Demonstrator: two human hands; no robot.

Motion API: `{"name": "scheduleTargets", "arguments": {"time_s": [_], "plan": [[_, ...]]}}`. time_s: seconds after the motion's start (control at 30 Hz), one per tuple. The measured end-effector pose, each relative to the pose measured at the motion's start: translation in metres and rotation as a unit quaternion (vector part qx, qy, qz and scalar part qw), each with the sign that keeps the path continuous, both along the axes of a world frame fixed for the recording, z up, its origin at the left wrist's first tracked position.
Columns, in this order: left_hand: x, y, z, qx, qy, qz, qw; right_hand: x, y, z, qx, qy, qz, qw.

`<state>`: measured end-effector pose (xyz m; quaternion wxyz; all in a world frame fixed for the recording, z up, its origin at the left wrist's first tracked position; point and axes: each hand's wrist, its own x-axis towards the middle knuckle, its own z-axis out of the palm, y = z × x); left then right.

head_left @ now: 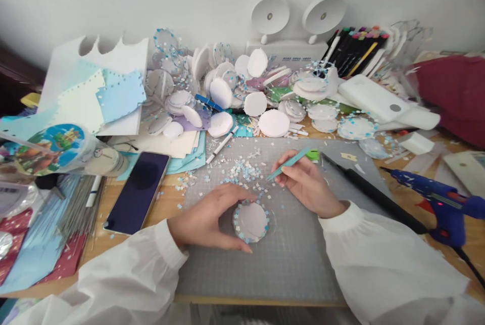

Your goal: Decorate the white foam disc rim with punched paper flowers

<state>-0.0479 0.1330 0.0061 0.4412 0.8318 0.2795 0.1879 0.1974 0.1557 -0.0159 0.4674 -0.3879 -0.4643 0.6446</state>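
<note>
Near the grey cutting mat's point(288, 264) front edge, the left hand point(206, 221) curls around a white disc point(250, 221) rimmed with pale blue bits, thumb and fingers touching its edge. Just beyond, the right hand point(308, 183) pinches teal tweezers point(288, 163) — tips aimed at the scattered confetti point(242, 171) (mid-mat). Farther back, a heap of white discs point(242, 92) crowds the desk's far edge.

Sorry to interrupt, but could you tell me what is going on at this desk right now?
A person in white sleeves sits at a grey cutting mat. The left hand cups a white disc edged with small blue and white paper bits. The right hand holds teal tweezers, tip down by a scatter of paper bits on the mat. More discs are heaped behind; a blue glue gun lies to the right.
</note>
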Motion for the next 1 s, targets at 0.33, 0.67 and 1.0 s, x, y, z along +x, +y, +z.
{"name": "scheduleTargets", "arguments": {"time_s": [0.33, 0.67, 1.0], "plan": [[0.002, 0.003, -0.001, 0.049, -0.022, -0.041, 0.998, -0.001, -0.001, -0.002, 0.054, -0.035, 0.002, 0.998], [0.003, 0.004, 0.0, 0.042, -0.033, -0.049, 0.997, 0.005, -0.004, -0.011, 0.099, -0.116, -0.022, 0.988], [0.004, 0.004, -0.003, 0.059, -0.04, -0.043, 0.997, 0.006, -0.005, -0.007, 0.171, -0.114, 0.009, 0.979]]}}
